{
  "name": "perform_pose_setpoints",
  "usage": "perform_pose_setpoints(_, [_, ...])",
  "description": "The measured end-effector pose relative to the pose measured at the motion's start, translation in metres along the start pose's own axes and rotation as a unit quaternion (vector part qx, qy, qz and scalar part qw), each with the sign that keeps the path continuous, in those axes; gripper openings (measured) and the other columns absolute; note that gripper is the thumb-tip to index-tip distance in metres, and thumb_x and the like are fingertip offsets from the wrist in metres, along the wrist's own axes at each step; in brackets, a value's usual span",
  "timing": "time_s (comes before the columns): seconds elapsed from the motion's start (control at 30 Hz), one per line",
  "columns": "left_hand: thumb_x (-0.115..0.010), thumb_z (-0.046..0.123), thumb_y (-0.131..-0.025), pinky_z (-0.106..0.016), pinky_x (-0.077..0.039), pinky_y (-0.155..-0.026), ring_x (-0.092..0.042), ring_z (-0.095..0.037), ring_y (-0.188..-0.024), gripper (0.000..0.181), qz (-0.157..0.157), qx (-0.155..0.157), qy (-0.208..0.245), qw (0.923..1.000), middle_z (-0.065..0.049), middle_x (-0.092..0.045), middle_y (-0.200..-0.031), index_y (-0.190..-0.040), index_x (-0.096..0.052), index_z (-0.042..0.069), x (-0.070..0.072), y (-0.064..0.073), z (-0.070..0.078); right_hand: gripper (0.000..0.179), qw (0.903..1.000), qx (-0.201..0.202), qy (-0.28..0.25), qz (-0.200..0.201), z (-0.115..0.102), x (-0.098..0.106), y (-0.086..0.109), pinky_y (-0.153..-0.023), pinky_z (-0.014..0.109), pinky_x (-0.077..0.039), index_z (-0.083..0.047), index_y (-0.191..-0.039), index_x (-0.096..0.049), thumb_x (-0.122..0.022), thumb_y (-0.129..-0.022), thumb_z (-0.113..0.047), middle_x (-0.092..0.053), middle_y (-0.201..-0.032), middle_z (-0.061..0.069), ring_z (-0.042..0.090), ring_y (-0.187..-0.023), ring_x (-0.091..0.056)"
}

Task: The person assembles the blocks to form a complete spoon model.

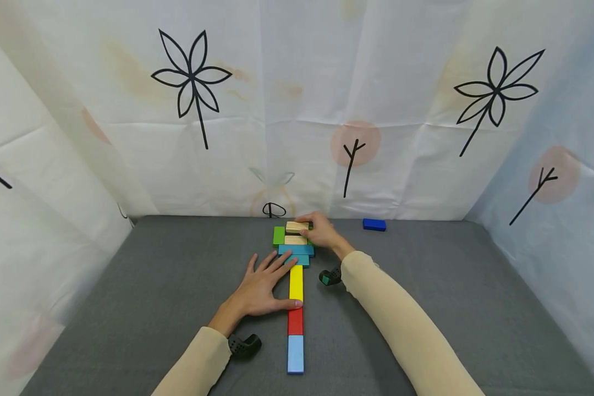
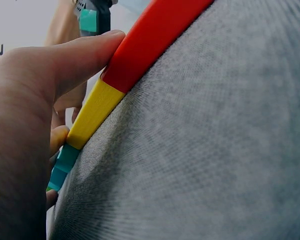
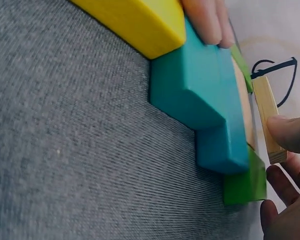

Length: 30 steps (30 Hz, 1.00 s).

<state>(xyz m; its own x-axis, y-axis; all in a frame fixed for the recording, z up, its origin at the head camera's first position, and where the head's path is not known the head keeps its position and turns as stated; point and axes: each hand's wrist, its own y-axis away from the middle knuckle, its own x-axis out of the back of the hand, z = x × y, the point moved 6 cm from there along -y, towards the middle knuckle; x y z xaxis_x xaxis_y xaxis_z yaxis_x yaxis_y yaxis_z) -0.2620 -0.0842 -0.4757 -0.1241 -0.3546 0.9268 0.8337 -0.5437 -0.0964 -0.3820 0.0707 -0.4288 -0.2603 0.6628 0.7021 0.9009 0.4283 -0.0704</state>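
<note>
My right hand (image 1: 322, 231) pinches a plain wooden block (image 3: 266, 112) between thumb and fingers, at the far end of a row of blocks. Another plain wooden block (image 1: 295, 240) lies just nearer, with a green block (image 1: 279, 235) to its left and a second green block (image 3: 245, 185) to its right. Two teal-blue blocks (image 1: 297, 249) lie crosswise below. A yellow block (image 1: 296, 280), a red block (image 1: 295, 323) and a light blue block (image 1: 295, 355) follow in line. My left hand (image 1: 257, 290) spreads its fingers over the teal blocks, its thumb touching the red block near the yellow one.
A dark blue block (image 1: 374, 224) lies alone at the back right of the grey table (image 1: 143, 308). White curtains (image 1: 297, 99) printed with leaves and trees stand behind and on both sides. Each wrist carries a small black camera (image 1: 245, 345).
</note>
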Motion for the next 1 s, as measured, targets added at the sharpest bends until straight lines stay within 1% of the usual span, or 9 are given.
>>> perform_pose_setpoints(0.03, [-0.054,0.084,-0.082,-0.070,0.004,-0.116,-0.013,-0.031,-0.155,0.102,0.001,-0.001,-0.001,1.0000,0.005,-0.015,-0.170,-0.163,-0.024,0.030,-0.0002,-0.0001,-0.0001,0.036,1.0000,-0.005,0.000,0.001,0.0007,-0.0009,-0.0009,-0.112,0.076,-0.013,0.003,-0.136,-0.063,-0.060,-0.100,-0.003,-0.058,-0.141,0.019,0.040,-0.137,-0.045])
perform_pose_setpoints(0.1, [-0.053,0.084,-0.082,-0.070,0.004,-0.116,-0.013,-0.031,-0.155,0.102,0.002,-0.002,-0.001,1.0000,0.005,-0.015,-0.170,-0.163,-0.025,0.030,-0.0005,-0.0001,-0.0002,0.035,0.9998,-0.018,0.001,0.003,0.0033,-0.0030,-0.0026,-0.112,0.078,-0.007,0.001,-0.136,-0.063,-0.061,-0.100,-0.004,-0.058,-0.142,0.018,0.039,-0.139,-0.043])
perform_pose_setpoints(0.23, [-0.052,0.085,-0.082,-0.069,0.004,-0.116,-0.013,-0.031,-0.155,0.102,0.005,-0.003,-0.001,1.0000,0.005,-0.015,-0.170,-0.163,-0.025,0.030,-0.0007,-0.0002,-0.0004,0.034,0.9994,-0.034,-0.004,0.003,0.0073,-0.0064,-0.0050,-0.111,0.078,-0.001,-0.001,-0.134,-0.065,-0.062,-0.100,-0.005,-0.057,-0.143,0.017,0.039,-0.142,-0.039])
perform_pose_setpoints(0.47, [-0.052,0.085,-0.082,-0.070,0.004,-0.116,-0.013,-0.031,-0.155,0.101,0.006,-0.004,0.000,1.0000,0.005,-0.016,-0.170,-0.163,-0.025,0.030,-0.0007,0.0003,-0.0005,0.034,0.9987,-0.049,-0.016,-0.006,0.0094,-0.0103,-0.0060,-0.111,0.077,0.002,-0.003,-0.134,-0.066,-0.063,-0.100,-0.006,-0.057,-0.141,0.016,0.038,-0.143,-0.038])
perform_pose_setpoints(0.67, [-0.052,0.085,-0.082,-0.069,0.004,-0.116,-0.012,-0.031,-0.155,0.101,0.000,0.000,-0.001,1.0000,0.007,-0.014,-0.170,-0.163,-0.024,0.031,-0.0005,-0.0003,0.0004,0.034,0.9981,-0.059,-0.012,-0.012,0.0104,-0.0105,-0.0056,-0.113,0.075,0.003,-0.005,-0.135,-0.066,-0.062,-0.101,-0.007,-0.060,-0.141,0.014,0.036,-0.144,-0.038])
perform_pose_setpoints(1.0, [-0.055,0.081,-0.083,-0.068,0.006,-0.117,-0.011,-0.030,-0.155,0.101,-0.008,0.004,0.000,1.0000,0.007,-0.012,-0.170,-0.163,-0.022,0.030,0.0013,-0.0006,0.0013,0.035,0.9979,-0.060,-0.018,-0.016,0.0096,-0.0106,-0.0038,-0.114,0.074,0.003,-0.005,-0.135,-0.066,-0.060,-0.101,-0.007,-0.060,-0.140,0.015,0.036,-0.144,-0.037])
